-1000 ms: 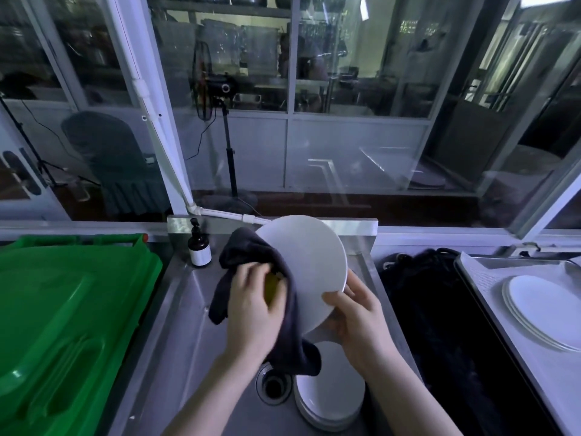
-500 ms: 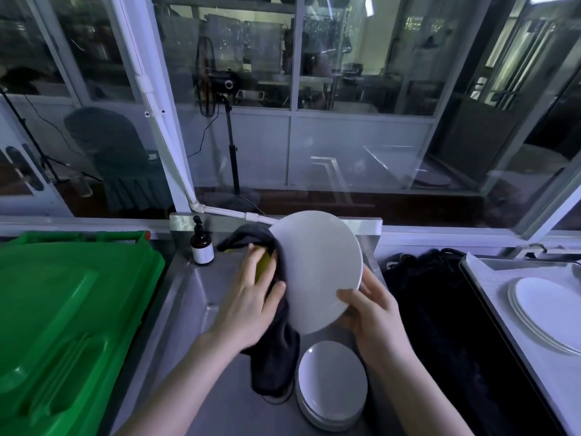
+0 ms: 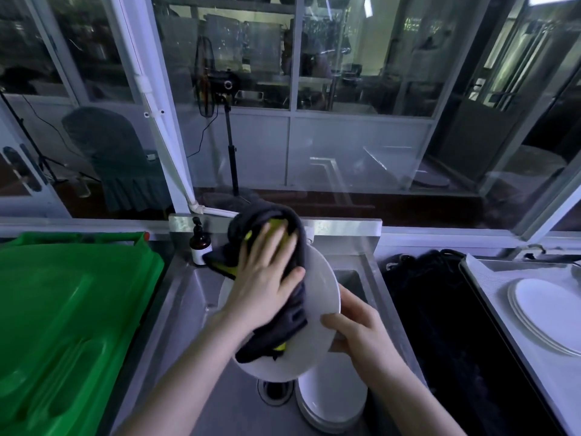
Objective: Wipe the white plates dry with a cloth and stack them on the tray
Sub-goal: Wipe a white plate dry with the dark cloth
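A green bin lid (image 3: 63, 309) lies left of the steel sink (image 3: 191, 297); the tray (image 3: 493, 284) at right carries stacked plates (image 3: 547, 313); over the sink tilts 1 white plate (image 3: 323, 291); the grey-and-yellow cloth (image 3: 283, 328) lies on it under the flat-fingered left hand (image 3: 262, 291); the right hand (image 3: 358, 332) grips its rim.

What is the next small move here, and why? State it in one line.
Probably sweep the cloth down over the bare lower edge of the plate. The left hand presses the cloth flat on the upper part only, while the right hand grips the rim and steadies it above the sink.
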A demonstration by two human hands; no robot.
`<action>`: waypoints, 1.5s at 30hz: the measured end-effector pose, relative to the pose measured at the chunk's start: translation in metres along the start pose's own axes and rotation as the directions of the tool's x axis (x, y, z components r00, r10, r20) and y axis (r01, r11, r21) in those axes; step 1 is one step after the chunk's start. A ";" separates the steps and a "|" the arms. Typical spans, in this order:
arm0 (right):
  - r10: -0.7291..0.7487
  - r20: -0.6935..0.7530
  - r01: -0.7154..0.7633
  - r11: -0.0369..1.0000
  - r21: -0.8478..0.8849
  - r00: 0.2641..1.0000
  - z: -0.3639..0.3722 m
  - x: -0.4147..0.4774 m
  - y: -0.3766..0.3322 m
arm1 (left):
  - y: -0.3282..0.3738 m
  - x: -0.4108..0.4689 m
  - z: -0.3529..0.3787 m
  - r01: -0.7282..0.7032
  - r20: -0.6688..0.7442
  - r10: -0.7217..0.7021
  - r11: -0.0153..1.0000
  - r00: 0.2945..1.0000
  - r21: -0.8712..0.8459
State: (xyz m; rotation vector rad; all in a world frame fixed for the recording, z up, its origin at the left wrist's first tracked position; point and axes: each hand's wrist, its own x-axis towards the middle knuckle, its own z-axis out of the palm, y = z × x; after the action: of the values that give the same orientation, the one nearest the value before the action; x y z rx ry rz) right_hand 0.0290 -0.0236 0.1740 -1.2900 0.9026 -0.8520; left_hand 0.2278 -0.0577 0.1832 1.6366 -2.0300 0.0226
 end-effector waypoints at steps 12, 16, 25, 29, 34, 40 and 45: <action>-0.114 0.172 0.191 0.813 -0.549 0.978 -0.028 0.008 -0.060 | -0.027 0.016 -0.047 0.149 0.356 -0.016 0.925 0.934 -0.350; -0.121 0.207 0.235 0.641 -0.731 0.971 -0.014 0.022 -0.059 | -0.017 0.014 -0.035 0.080 0.340 0.043 0.937 0.939 -0.340; -0.056 -0.112 0.031 0.976 -0.214 0.992 -0.035 0.016 -0.041 | -0.027 -0.058 0.026 0.424 0.189 -0.661 0.214 0.726 -0.880; -0.061 -0.081 0.042 0.977 -0.210 0.995 -0.035 0.008 -0.033 | -0.039 -0.042 0.009 0.424 0.112 -0.503 0.565 0.857 -0.707; -0.140 0.135 0.194 0.677 -0.710 0.981 -0.026 0.026 -0.054 | -0.034 -0.009 -0.020 0.200 0.196 -0.124 0.874 0.973 -0.442; -0.093 0.162 0.184 0.638 -0.748 0.982 -0.017 0.038 -0.051 | -0.035 -0.012 -0.013 0.214 0.188 -0.131 0.815 0.973 -0.538; -0.072 -0.022 0.063 0.958 -0.280 0.997 -0.033 0.033 -0.042 | -0.031 -0.051 0.016 0.432 0.206 -0.671 0.188 0.712 -0.882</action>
State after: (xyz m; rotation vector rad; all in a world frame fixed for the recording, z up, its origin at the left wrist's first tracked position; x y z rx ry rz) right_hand 0.0122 -0.0710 0.2111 -1.5622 1.0358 -0.8200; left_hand 0.2561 -0.0253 0.1394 1.3728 -0.7574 -0.9565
